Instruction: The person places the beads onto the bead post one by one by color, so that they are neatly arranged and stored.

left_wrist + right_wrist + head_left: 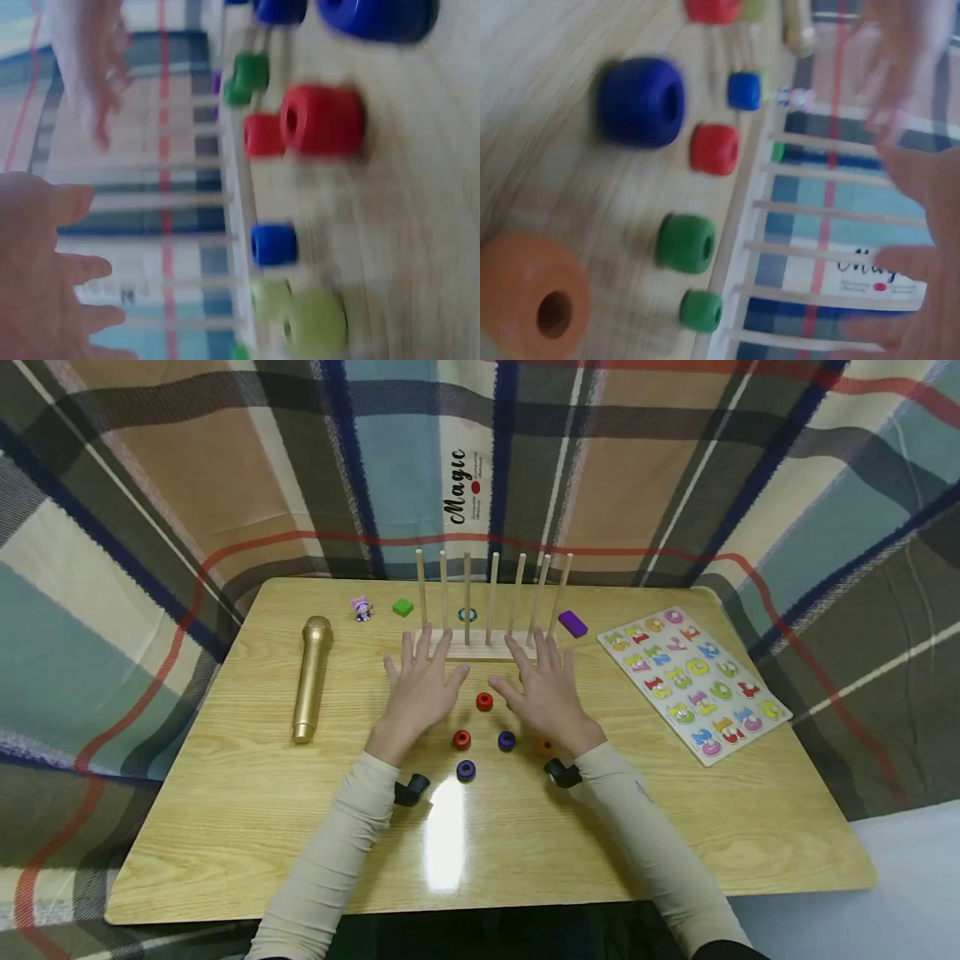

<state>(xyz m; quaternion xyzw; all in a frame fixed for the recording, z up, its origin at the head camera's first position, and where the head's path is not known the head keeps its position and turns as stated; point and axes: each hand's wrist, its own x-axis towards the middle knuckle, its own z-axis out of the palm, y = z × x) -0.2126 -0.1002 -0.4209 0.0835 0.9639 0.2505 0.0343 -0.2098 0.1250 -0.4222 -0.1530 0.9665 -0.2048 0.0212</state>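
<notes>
From my end, the left hand (423, 693) and right hand (551, 702) hang above the tabletop (262, 827), backs toward the head camera, forearms reaching in from the near edge. The fingers of both are released, spread and pointing away; I see nothing in their grasp. The hands are apart, thumbs turned toward each other.

Just ahead stands the peg rack (491, 650), its 7 pegs upright, with fingertips overlapping its base in my head view. Between and nearer than the hands I count 2 red beads (484, 702) and 2 dark blue beads (507, 741); an orange bead (545, 747) is partly covered by the right wrist. The hands block more: my blurred wrist views show 2 green beads (686, 244), 2 yellow-green beads (316, 322) and a brighter blue bead (274, 244) near the rack's front.

A gold cylinder (311, 681) lies well to the left, a number board (693, 681) to the right. A small figurine (362, 608) and green block (402, 607) sit left of the rack, a purple block (572, 623) just right of it.
</notes>
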